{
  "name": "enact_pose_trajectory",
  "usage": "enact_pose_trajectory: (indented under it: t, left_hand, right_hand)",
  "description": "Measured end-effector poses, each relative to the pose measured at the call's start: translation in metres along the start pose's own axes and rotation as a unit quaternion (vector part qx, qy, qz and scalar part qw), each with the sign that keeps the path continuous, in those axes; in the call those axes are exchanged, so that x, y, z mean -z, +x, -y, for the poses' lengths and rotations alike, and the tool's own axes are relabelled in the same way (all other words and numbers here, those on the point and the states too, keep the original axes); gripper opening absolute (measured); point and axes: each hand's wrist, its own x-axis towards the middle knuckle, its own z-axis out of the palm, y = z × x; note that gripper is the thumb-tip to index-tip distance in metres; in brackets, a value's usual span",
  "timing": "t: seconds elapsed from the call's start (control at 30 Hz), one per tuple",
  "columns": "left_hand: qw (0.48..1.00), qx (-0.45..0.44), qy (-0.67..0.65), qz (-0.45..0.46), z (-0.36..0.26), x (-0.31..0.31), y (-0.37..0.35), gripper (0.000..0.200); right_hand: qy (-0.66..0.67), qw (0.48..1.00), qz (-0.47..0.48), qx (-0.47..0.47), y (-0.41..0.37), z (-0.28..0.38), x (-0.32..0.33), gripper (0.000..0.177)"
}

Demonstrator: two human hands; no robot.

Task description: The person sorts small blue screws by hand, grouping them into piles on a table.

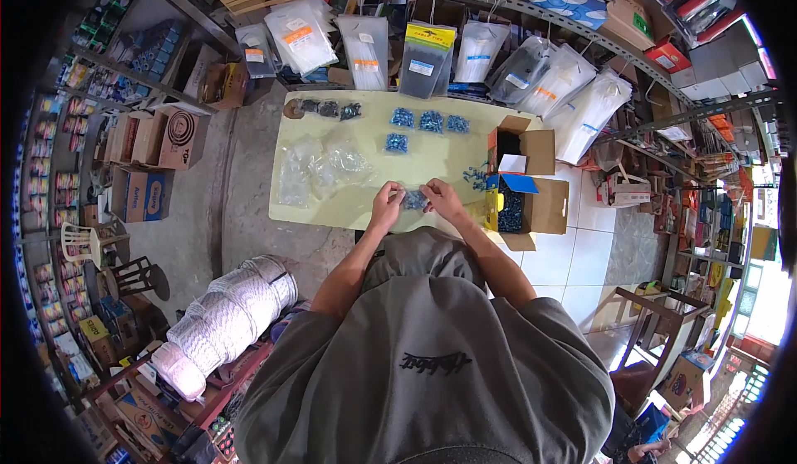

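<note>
Over the near edge of the pale yellow table [432, 153], my left hand [388, 204] and my right hand [441, 199] pinch either side of a small clear plastic bag [413, 199] with blue pieces inside. The pieces are too small to name. Several filled bags of blue pieces [431, 121] lie farther back on the table. To my left are empty-looking clear plastic bags [325, 165]. Loose blue pieces [475, 177] are scattered right of my right hand, beside an open cardboard box [510, 208] holding many more.
Behind that box stands another open carton [508, 142] with dark contents. Small bags of dark pieces [330, 109] sit at the table's back left. Packs of cable ties [427, 59] hang from the shelf ahead. A large wrapped roll [232, 315] stands at my left.
</note>
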Motion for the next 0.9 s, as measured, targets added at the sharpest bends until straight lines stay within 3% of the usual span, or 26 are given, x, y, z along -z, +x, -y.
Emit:
enact_pose_trajectory:
  t: [0.1, 0.17, 0.27, 0.4, 0.47, 0.67, 0.9]
  left_hand:
    - [0.999, 0.019, -0.032, 0.004, -0.007, 0.002, 0.0, 0.008]
    - [0.997, 0.043, -0.057, 0.014, -0.011, 0.002, 0.0, 0.009]
    - [0.983, 0.064, -0.165, 0.042, -0.017, 0.004, 0.001, 0.016]
    - [0.977, 0.09, -0.182, 0.066, -0.023, 0.004, -0.001, 0.026]
    - [0.982, 0.077, -0.155, 0.074, -0.022, 0.002, 0.0, 0.029]
    - [0.991, 0.041, -0.104, 0.067, -0.009, -0.001, 0.004, 0.03]
    - [0.992, 0.072, -0.08, 0.072, -0.021, -0.003, 0.0, 0.032]
  right_hand:
    - [0.064, 0.997, -0.029, -0.011, -0.004, 0.011, 0.001, 0.023]
    - [0.075, 0.993, -0.004, -0.095, -0.008, 0.018, 0.006, 0.026]
    - [0.146, 0.983, 0.026, -0.11, -0.009, 0.007, 0.009, 0.029]
    - [0.133, 0.989, 0.055, -0.039, -0.008, -0.008, 0.016, 0.023]
    - [0.022, 0.997, 0.078, 0.013, -0.006, -0.009, 0.019, 0.024]
    - [-0.022, 0.996, 0.081, 0.009, -0.008, 0.003, 0.013, 0.026]
    - [-0.154, 0.985, 0.074, 0.01, -0.01, 0.014, 0.009, 0.022]
